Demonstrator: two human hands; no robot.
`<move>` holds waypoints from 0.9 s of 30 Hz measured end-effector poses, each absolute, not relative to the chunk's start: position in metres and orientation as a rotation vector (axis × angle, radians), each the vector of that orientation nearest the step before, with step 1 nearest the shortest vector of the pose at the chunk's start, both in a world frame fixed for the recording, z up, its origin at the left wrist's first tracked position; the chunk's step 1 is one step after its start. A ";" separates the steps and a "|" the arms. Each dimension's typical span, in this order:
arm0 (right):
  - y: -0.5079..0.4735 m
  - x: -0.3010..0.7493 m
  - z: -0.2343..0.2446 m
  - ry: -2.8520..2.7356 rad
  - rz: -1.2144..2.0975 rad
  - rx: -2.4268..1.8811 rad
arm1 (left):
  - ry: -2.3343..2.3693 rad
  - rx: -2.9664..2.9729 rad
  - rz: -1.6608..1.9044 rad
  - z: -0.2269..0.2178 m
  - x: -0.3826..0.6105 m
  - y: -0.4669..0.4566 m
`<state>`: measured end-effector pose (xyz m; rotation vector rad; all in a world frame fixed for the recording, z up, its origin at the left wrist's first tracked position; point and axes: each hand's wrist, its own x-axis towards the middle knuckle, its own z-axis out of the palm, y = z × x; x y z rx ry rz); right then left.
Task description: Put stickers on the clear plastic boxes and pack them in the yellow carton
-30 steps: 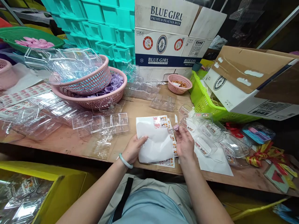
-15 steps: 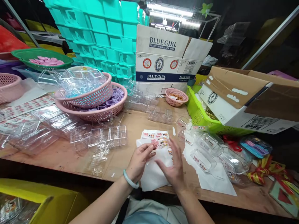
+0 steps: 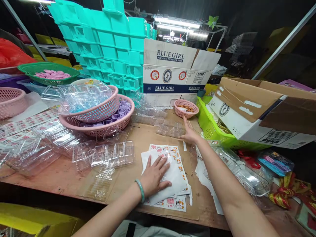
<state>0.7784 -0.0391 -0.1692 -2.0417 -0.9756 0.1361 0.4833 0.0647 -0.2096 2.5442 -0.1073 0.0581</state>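
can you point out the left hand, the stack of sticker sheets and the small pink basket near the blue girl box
Left hand point(image 3: 153, 180): head view, back of the hand.
Stack of sticker sheets point(image 3: 176, 179): head view, white top sheet.
Small pink basket point(image 3: 180, 113): head view, front wall.

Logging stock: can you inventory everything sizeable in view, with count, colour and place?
Printed sheets: several, white, front centre and far left
Trays: many, clear, left and back centre
Cases: several, clear, right
Round baskets: four, pink, two stacked left, one left edge, one back
Pieces: many, purple, lower stacked basket
Shallow basket: one, green, far left, holding pink pieces
Bins: many, teal, stacked back left
Beer carton: one, white and navy, back centre
Open carton: one, white and brown, right
Crate: one, lime, partly under open carton
Box: one, yellow, lower left
Lights: several, white, overhead
Table: one, brown, centre
Left hand: one, palm-down on printed sheets
Right hand: one, open, near back basket
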 end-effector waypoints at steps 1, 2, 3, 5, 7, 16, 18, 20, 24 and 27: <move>-0.034 0.788 -0.169 -0.985 0.189 -2.060 | -0.090 2.584 0.085 -0.208 0.489 0.071; -0.030 0.794 -0.168 -0.989 0.224 -2.064 | -0.071 2.611 0.141 -0.206 0.493 0.075; -0.026 0.796 -0.168 -0.996 0.239 -2.056 | -0.057 2.627 0.216 -0.203 0.497 0.078; -0.024 0.792 -0.168 -1.016 0.229 -2.025 | -0.058 2.631 0.389 -0.196 0.504 0.079; -0.026 0.775 -0.167 -1.029 0.197 -1.997 | -0.068 2.618 0.543 -0.188 0.511 0.077; -0.045 0.662 -0.152 -1.046 0.312 -1.853 | 0.148 2.147 0.868 -0.169 0.543 0.105; -0.047 0.656 -0.150 -1.126 0.316 -1.786 | 0.244 1.851 0.831 -0.161 0.537 0.111; -0.045 0.657 -0.150 -1.176 0.319 -1.751 | 0.272 1.611 0.701 -0.154 0.530 0.114; -0.033 0.669 -0.165 -1.207 0.373 -1.682 | 0.308 1.389 0.657 -0.143 0.522 0.112; -0.031 0.682 -0.187 -1.137 0.226 -1.796 | 0.420 1.137 0.796 -0.140 0.509 0.107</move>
